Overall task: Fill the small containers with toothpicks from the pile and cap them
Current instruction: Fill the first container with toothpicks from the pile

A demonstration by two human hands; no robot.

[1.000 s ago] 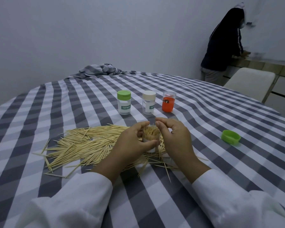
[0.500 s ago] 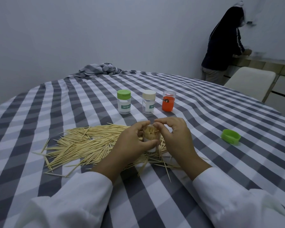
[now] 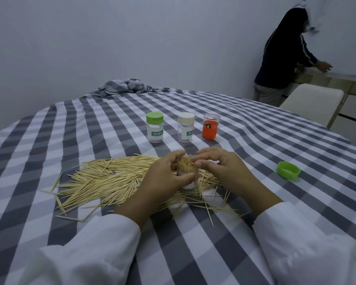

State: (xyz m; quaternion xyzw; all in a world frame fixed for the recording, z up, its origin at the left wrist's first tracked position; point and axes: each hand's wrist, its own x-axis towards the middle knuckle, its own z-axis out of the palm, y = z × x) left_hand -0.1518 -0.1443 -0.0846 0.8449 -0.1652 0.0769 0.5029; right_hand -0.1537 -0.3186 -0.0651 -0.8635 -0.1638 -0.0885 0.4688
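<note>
An open container [image 3: 186, 171], packed with upright toothpicks, is held at the near right edge of the pile [image 3: 111, 179] on the checked tablecloth [image 3: 49, 136]. It is gripped by the left hand [image 3: 164, 177], fingers curled round its body and thumb across the front; the right hand [image 3: 224, 173] has its fingers arched over the rim, thumb and forefinger seemingly pinching at the toothpick tips, though whether a stick is held cannot be told. The step is judged to be tamping and levelling before capping. It would be done best with the container kept upright and steady, the tips pressed evenly below the rim so that the cap seats. The loose green cap [image 3: 288, 170] lies well apart to the right. Behind stand a green-capped jar [image 3: 155, 127] labelled "TOOTHPICK", a cream-capped jar [image 3: 186, 127] with the same label partly visible, and an orange container [image 3: 210, 126] bearing an unreadable sticker.
</note>
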